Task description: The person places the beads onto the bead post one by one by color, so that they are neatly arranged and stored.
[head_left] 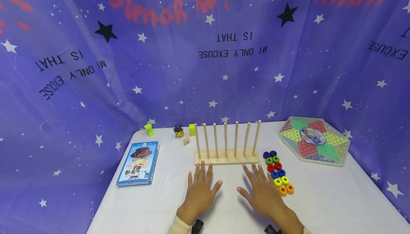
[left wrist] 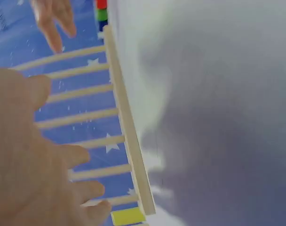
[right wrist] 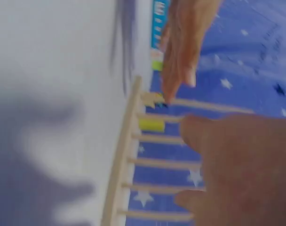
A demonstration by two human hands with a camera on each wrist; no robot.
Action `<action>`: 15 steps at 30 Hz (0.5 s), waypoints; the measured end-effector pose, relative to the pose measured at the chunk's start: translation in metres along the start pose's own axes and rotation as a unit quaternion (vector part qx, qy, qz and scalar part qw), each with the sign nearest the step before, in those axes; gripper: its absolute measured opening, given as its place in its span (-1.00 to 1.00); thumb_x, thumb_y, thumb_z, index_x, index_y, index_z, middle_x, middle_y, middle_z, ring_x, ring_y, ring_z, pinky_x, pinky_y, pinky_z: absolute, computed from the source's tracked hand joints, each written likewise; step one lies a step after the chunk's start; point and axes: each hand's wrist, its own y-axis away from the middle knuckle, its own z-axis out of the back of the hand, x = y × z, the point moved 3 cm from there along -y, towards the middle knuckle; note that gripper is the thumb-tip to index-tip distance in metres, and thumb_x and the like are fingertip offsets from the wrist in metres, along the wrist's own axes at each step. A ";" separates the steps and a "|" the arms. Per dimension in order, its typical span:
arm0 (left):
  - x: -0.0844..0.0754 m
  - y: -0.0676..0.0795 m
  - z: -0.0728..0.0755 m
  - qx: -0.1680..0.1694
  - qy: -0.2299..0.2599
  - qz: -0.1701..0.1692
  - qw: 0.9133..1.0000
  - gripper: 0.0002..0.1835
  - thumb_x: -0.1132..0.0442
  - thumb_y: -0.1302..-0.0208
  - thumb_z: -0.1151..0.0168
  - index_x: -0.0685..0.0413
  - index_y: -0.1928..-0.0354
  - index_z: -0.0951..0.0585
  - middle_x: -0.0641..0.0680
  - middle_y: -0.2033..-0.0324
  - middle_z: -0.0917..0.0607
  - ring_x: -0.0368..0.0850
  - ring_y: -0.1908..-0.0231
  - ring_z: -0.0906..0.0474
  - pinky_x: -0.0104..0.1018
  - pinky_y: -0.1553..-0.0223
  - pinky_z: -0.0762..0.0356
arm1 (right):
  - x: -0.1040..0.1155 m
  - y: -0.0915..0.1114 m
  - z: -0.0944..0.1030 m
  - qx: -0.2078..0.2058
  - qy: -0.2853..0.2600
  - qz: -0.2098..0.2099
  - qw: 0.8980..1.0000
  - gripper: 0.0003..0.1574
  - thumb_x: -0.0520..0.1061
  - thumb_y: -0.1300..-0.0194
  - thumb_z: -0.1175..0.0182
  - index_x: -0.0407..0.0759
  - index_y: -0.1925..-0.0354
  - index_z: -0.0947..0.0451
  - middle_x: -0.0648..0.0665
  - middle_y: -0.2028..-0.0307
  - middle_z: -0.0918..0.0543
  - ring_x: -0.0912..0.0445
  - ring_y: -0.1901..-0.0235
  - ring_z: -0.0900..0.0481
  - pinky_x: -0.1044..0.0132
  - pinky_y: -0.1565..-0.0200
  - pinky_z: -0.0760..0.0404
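Observation:
A wooden peg rack (head_left: pixel 226 158) with several upright dowels stands near the back of the white table, its pegs bare. In front of its left end my left hand (head_left: pixel 199 194) is spread, palm down, fingers straight and holding nothing. My right hand (head_left: pixel 263 195) is likewise spread in front of the rack's right end. Both cast shadows on the cloth in the wrist views. Close beside the right fingers lie small rings in pairs: purple (head_left: pixel 270 154), green (head_left: pixel 272 160), red (head_left: pixel 274 167), blue (head_left: pixel 278 174), yellow (head_left: pixel 281 181) and orange (head_left: pixel 286 190).
A blue card-game box (head_left: pixel 138 163) lies at the left. Along the back edge sit a lime-green block (head_left: pixel 149 129), a small dark-and-yellow figure (head_left: pixel 178 131), a little wooden piece (head_left: pixel 187 141) and a yellow block (head_left: pixel 192 130). A hexagonal board-game case (head_left: pixel 314 140) lies back right. A purple star-print curtain (head_left: pixel 179 66) surrounds the table.

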 end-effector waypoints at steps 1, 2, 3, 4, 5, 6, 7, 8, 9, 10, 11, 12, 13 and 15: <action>0.006 -0.006 0.004 -0.010 0.022 0.007 1.000 -0.28 -0.23 -0.41 0.14 0.08 -0.43 -0.20 0.26 -0.37 -0.20 0.25 -0.32 -0.14 0.27 -0.20 -0.09 | -0.007 -0.001 0.008 -0.010 -0.018 -0.007 1.000 -0.07 0.42 -0.29 0.02 0.03 -0.46 -0.11 -0.30 -0.37 -0.20 -0.25 -0.34 -0.14 -0.27 -0.22 -0.11; 0.013 -0.013 0.007 -0.024 0.041 0.013 0.999 -0.33 -0.16 -0.42 0.09 0.10 -0.40 -0.24 0.26 -0.30 -0.29 0.22 -0.25 -0.26 0.21 -0.14 -0.21 | -0.016 -0.002 0.017 -0.019 -0.038 -0.018 0.999 -0.09 0.37 -0.32 0.00 -0.03 -0.45 -0.13 -0.31 -0.33 -0.25 -0.25 -0.30 -0.21 -0.25 -0.19 -0.18; 0.022 -0.021 0.012 -0.036 0.063 0.023 0.997 -0.38 -0.08 -0.42 0.04 0.13 -0.37 -0.28 0.25 -0.22 -0.37 0.19 -0.15 -0.36 0.14 -0.06 -0.31 | -0.026 -0.003 0.027 -0.028 -0.058 -0.033 0.997 -0.13 0.32 -0.34 -0.02 -0.08 -0.43 -0.15 -0.32 -0.28 -0.31 -0.23 -0.24 -0.30 -0.22 -0.14 -0.28; 0.032 -0.029 0.016 -0.049 0.090 0.033 0.994 -0.44 0.01 -0.42 -0.02 0.15 -0.33 -0.32 0.24 -0.12 -0.44 0.14 -0.03 -0.44 0.08 0.02 -0.38 | -0.039 -0.003 0.037 -0.038 -0.083 -0.048 0.995 -0.19 0.22 -0.36 -0.06 -0.14 -0.40 -0.18 -0.32 -0.20 -0.37 -0.22 -0.15 -0.40 -0.18 -0.07 -0.38; 0.043 -0.037 0.018 -0.056 0.115 0.043 0.991 -0.49 0.09 -0.40 -0.05 0.17 -0.30 -0.34 0.21 -0.02 -0.48 0.08 0.08 -0.47 0.00 0.11 -0.41 | -0.053 -0.002 0.047 -0.043 -0.103 -0.068 0.991 -0.25 0.14 -0.37 -0.08 -0.18 -0.37 -0.21 -0.31 -0.11 -0.42 -0.18 -0.04 -0.47 -0.11 0.03 -0.46; 0.055 -0.046 0.018 -0.059 0.138 0.051 0.987 -0.53 0.16 -0.38 -0.07 0.18 -0.27 -0.36 0.18 0.07 -0.50 0.01 0.17 -0.47 -0.07 0.17 -0.41 | -0.067 -0.001 0.054 -0.042 -0.126 -0.087 0.987 -0.30 0.05 -0.37 -0.10 -0.25 -0.33 -0.23 -0.29 -0.01 -0.46 -0.15 0.06 -0.52 -0.06 0.14 -0.52; 0.066 -0.054 0.018 -0.059 0.160 0.057 0.984 -0.55 0.21 -0.36 -0.09 0.18 -0.25 -0.37 0.16 0.13 -0.51 -0.04 0.24 -0.44 -0.12 0.21 -0.41 | -0.082 0.001 0.060 -0.035 -0.141 -0.106 0.984 -0.35 -0.01 -0.36 -0.10 -0.30 -0.29 -0.23 -0.27 0.09 -0.48 -0.10 0.15 -0.54 0.02 0.22 -0.53; 0.076 -0.062 0.017 -0.054 0.179 0.057 0.981 -0.56 0.26 -0.35 -0.09 0.20 -0.24 -0.36 0.16 0.17 -0.51 -0.08 0.28 -0.41 -0.16 0.24 -0.39 | -0.097 0.004 0.063 -0.019 -0.149 -0.129 0.980 -0.38 -0.05 -0.36 -0.08 -0.33 -0.26 -0.23 -0.24 0.16 -0.50 -0.06 0.23 -0.55 0.09 0.30 -0.53; 0.086 -0.069 0.015 -0.046 0.200 0.062 0.977 -0.55 0.29 -0.34 -0.10 0.20 -0.24 -0.37 0.15 0.19 -0.50 -0.10 0.30 -0.38 -0.19 0.24 -0.37 | -0.110 0.008 0.064 0.002 -0.162 -0.151 0.975 -0.39 -0.09 -0.35 -0.07 -0.35 -0.25 -0.20 -0.21 0.21 -0.51 -0.01 0.30 -0.55 0.16 0.38 -0.50; 0.093 -0.074 0.012 -0.034 0.217 0.065 0.973 -0.54 0.30 -0.34 -0.10 0.19 -0.26 -0.36 0.14 0.19 -0.50 -0.13 0.31 -0.36 -0.22 0.25 -0.35 | -0.123 0.013 0.062 0.027 -0.178 -0.171 0.969 -0.39 -0.12 -0.33 -0.06 -0.36 -0.25 -0.17 -0.19 0.28 -0.52 0.02 0.36 -0.54 0.20 0.42 -0.48; 0.100 -0.079 0.009 -0.024 0.233 0.065 0.970 -0.53 0.31 -0.34 -0.10 0.18 -0.27 -0.36 0.14 0.18 -0.50 -0.14 0.31 -0.34 -0.24 0.26 -0.34 | -0.133 0.018 0.057 0.057 -0.193 -0.191 0.961 -0.38 -0.12 -0.33 -0.05 -0.36 -0.25 -0.14 -0.17 0.33 -0.53 0.03 0.42 -0.53 0.22 0.47 -0.46; 0.105 -0.082 0.006 -0.017 0.244 0.063 0.968 -0.52 0.31 -0.33 -0.11 0.17 -0.28 -0.36 0.14 0.16 -0.50 -0.15 0.30 -0.33 -0.26 0.26 -0.33 | -0.141 0.024 0.051 0.085 -0.210 -0.208 0.952 -0.36 -0.12 -0.33 -0.05 -0.37 -0.25 -0.10 -0.15 0.37 -0.53 0.05 0.46 -0.52 0.23 0.50 -0.46; 0.108 -0.084 0.004 -0.011 0.252 0.063 0.966 -0.50 0.31 -0.32 -0.13 0.15 -0.29 -0.36 0.15 0.14 -0.50 -0.15 0.30 -0.33 -0.26 0.26 -0.33 | -0.147 0.029 0.045 0.108 -0.228 -0.221 0.942 -0.35 -0.11 -0.33 -0.06 -0.36 -0.26 -0.08 -0.15 0.42 -0.54 0.05 0.51 -0.52 0.24 0.53 -0.46; 0.112 -0.086 -0.001 -0.004 0.256 0.061 0.965 -0.48 0.30 -0.30 -0.16 0.12 -0.31 -0.37 0.14 0.10 -0.49 -0.16 0.31 -0.33 -0.24 0.24 -0.31 | -0.152 0.037 0.031 0.144 -0.274 -0.245 0.919 -0.31 -0.09 -0.33 -0.10 -0.33 -0.26 -0.07 -0.14 0.49 -0.55 0.04 0.60 -0.51 0.22 0.58 -0.48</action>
